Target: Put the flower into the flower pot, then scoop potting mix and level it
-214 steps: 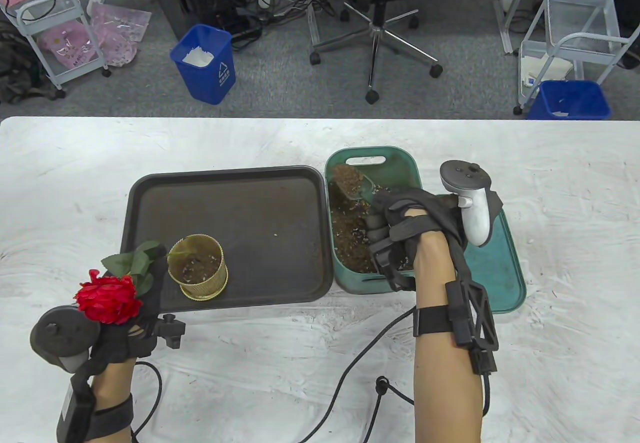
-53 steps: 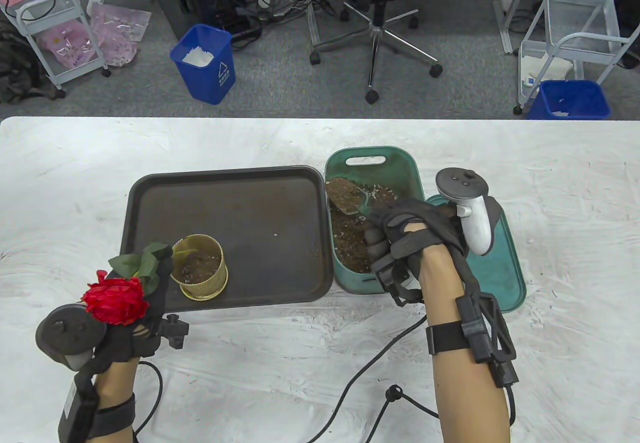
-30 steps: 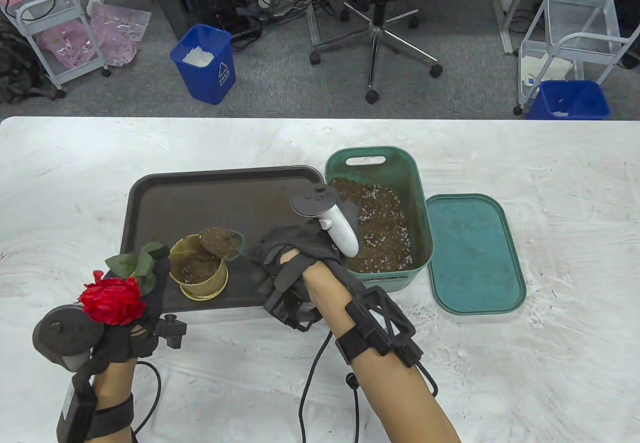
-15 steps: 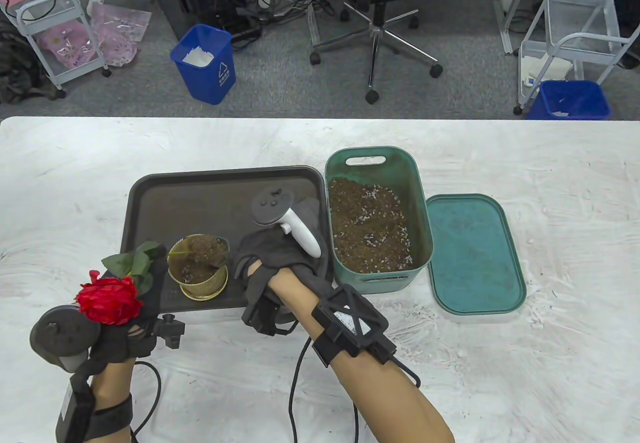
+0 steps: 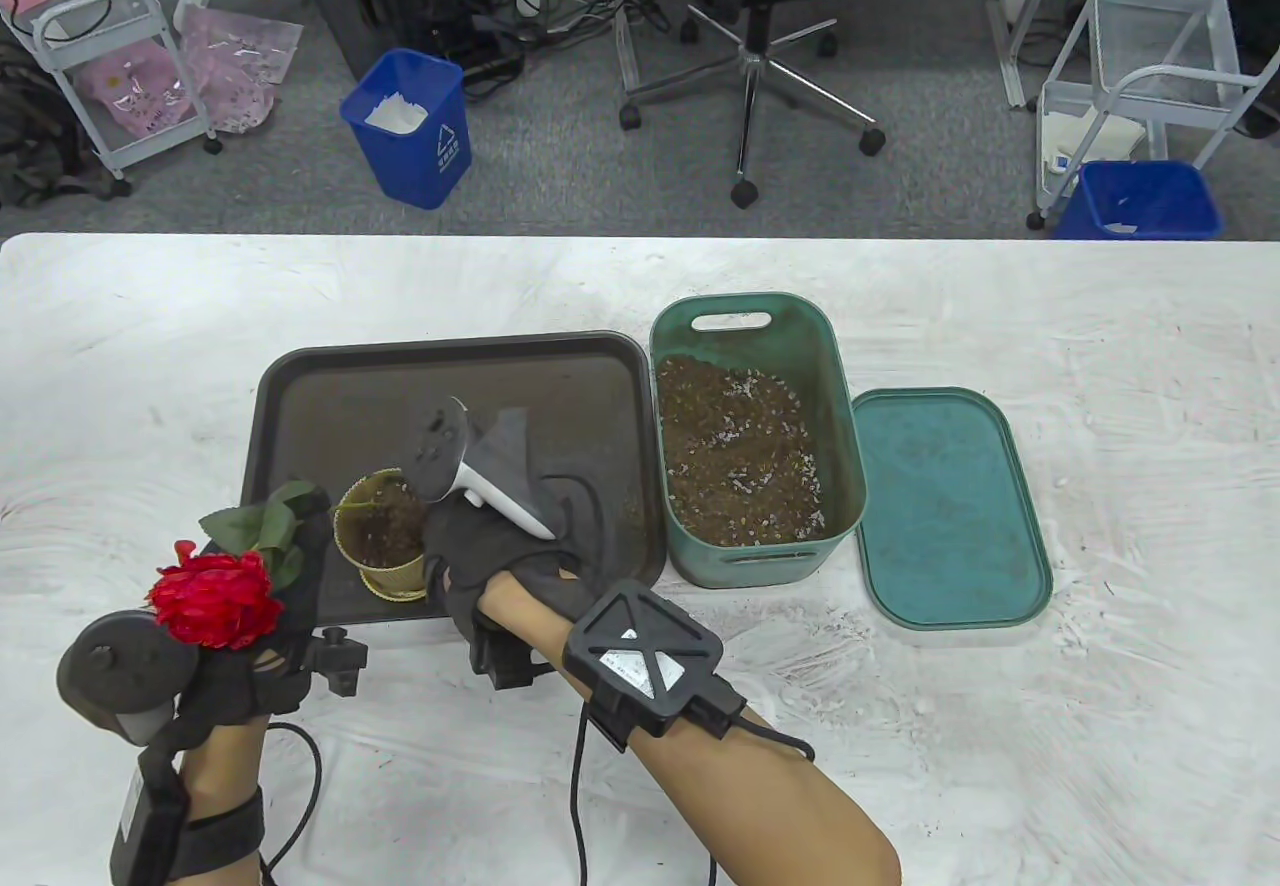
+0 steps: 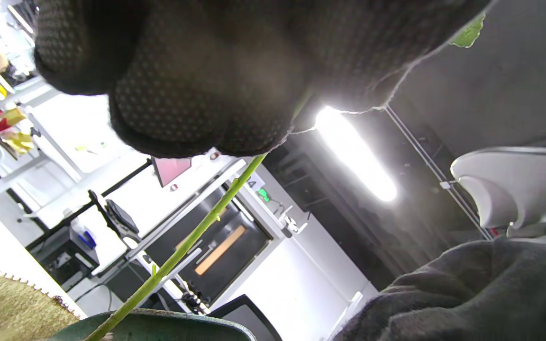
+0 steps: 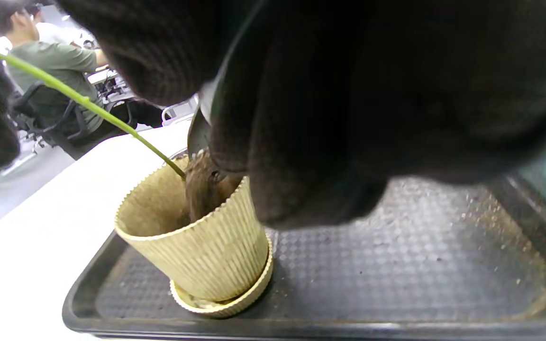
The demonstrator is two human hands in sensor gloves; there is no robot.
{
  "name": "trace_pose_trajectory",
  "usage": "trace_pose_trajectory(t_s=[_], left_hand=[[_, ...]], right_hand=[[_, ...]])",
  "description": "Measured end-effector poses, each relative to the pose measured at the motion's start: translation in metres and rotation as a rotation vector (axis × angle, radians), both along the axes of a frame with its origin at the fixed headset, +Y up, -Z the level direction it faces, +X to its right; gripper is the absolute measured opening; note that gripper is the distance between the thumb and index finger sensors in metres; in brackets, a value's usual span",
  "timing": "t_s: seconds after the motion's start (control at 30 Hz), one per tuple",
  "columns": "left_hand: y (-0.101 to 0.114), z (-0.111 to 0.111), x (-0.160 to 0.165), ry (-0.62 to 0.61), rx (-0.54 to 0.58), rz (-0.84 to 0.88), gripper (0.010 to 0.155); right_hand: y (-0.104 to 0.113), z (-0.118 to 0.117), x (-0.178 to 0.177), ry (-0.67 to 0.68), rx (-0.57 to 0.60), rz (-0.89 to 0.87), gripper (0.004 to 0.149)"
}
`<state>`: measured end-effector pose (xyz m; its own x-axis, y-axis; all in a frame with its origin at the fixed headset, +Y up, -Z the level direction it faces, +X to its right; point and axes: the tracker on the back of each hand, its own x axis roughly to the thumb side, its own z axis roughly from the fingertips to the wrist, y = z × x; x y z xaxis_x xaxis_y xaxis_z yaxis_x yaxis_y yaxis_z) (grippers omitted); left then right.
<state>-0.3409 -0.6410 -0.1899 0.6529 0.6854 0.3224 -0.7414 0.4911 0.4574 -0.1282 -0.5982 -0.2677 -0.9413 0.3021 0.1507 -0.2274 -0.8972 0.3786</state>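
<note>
While left hand (image 5: 240,666) holds rose (image 5: 215,601) stem in ribbed flower pot (image 5: 385,536) on black tray (image 5: 300,396), right hand (image 5: 490,551), fingers gripping scoop (image 7: 199,130), has crossed from green mix bin (image 5: 845,446) and tipped load into pot. More scoops likely, then levelling.

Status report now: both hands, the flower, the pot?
Left hand holds flower, stem in pot. Right hand tips scoop, mix pouring in. Nothing blocking.
</note>
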Motion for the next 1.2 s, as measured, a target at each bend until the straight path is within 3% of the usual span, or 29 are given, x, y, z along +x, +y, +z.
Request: trace_pose_trajectory(t_s=[0.27, 0.5, 0.9, 1.2], left_hand=[[-0.001, 0.0, 0.001, -0.005, -0.002, -0.001, 0.043], [-0.002, -0.001, 0.003, -0.015, -0.002, -0.005, 0.043], [-0.003, -0.001, 0.006, -0.025, -0.002, -0.015, 0.043], [-0.002, -0.001, 0.003, -0.004, -0.002, -0.012, 0.043]], right_hand=[[0.011, 0.01, -0.006, 0.054, 0.142, 0.12, 0.053], [0.031, 0.008, 0.025, -0.019, 0.169, 0.055, 0.053], [0.073, -0.014, 0.143, -0.339, 0.198, -0.144, 0.052], [0.069, -0.052, 0.236, -0.631, 0.149, -0.216, 0.052]])
